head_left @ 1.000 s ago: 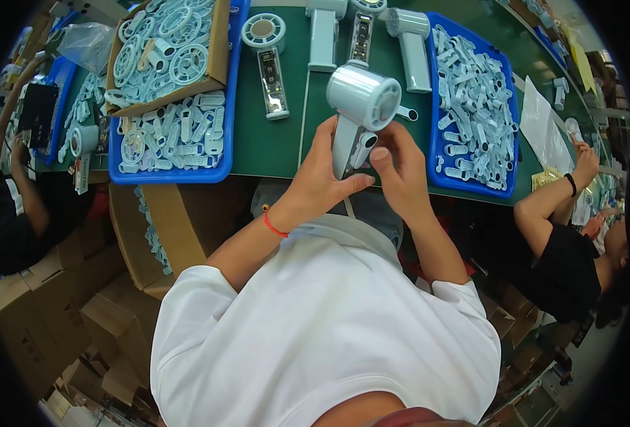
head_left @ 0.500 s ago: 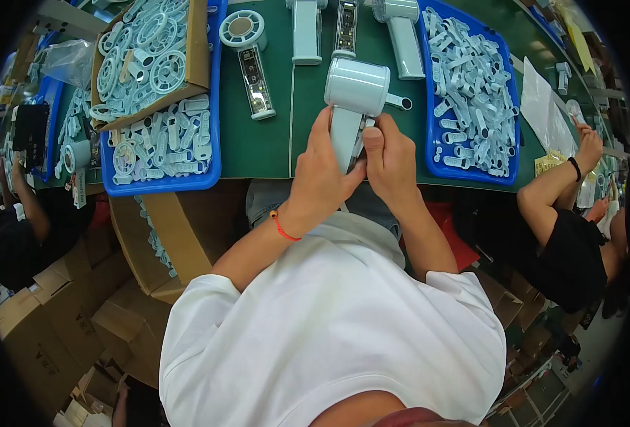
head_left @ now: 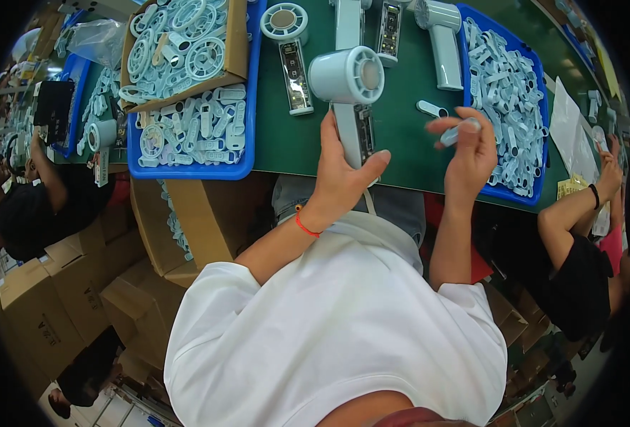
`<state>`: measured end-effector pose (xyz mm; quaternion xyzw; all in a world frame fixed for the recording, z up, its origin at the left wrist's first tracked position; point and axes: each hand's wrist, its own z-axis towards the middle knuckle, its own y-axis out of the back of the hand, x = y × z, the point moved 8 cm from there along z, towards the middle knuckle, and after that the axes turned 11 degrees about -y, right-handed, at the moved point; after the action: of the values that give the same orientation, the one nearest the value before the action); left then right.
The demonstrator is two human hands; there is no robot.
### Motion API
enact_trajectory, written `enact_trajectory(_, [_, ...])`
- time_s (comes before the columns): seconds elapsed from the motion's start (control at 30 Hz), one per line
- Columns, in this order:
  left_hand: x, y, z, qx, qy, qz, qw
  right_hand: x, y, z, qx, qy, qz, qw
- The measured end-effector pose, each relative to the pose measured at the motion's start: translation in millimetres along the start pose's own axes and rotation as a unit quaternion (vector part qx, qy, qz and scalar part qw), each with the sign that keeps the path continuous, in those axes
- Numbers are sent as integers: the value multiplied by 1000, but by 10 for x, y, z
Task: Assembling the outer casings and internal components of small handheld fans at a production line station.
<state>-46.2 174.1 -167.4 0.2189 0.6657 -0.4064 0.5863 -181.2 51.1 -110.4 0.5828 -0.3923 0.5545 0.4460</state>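
Working through the head camera, I have the left hand (head_left: 343, 167) wrapped around the handle of a pale blue handheld fan (head_left: 347, 77), its thumb reaching across, while the right hand (head_left: 469, 160), slightly blurred, pinches a small pale cover (head_left: 461, 132) between thumb and fingers. The fan is held up over the near edge of the green tabletop (head_left: 411, 160), round head uppermost and grille turned toward the right, with dark electronics exposed along the open right side of its handle. A loose pale strip (head_left: 432, 109) lies on the tabletop just beyond the right hand. By the tabletop's near edge to my right, a blue tray (head_left: 541, 153) carries a heap of similar small parts; to my left, another blue tray (head_left: 194, 172) holds rings and covers, with a cardboard box (head_left: 237, 43) of more rings at its far end. A fan with its circuitry bare (head_left: 296, 78) lies beside the left tray's right edge, and a white-handled fan (head_left: 446, 57) lies by the right tray's left edge. A red bracelet (head_left: 305, 224) circles the left wrist. A co-worker in black (head_left: 571, 277) sits past the right tray.
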Motion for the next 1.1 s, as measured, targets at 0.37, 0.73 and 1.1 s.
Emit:
enact_trajectory(0.37, [21, -124, 135, 132, 13, -220, 966, -51, -183, -285, 228, -12, -269, 936])
enact_trajectory(0.73, [-104, -125, 136, 141, -122, 47, 981, -88, -293, -279, 167, -128, -7, 978])
enact_trajectory(1.1, [-99, -102, 137, 154, -103, 142, 972, -38, -330, -304, 148, -100, -88, 980])
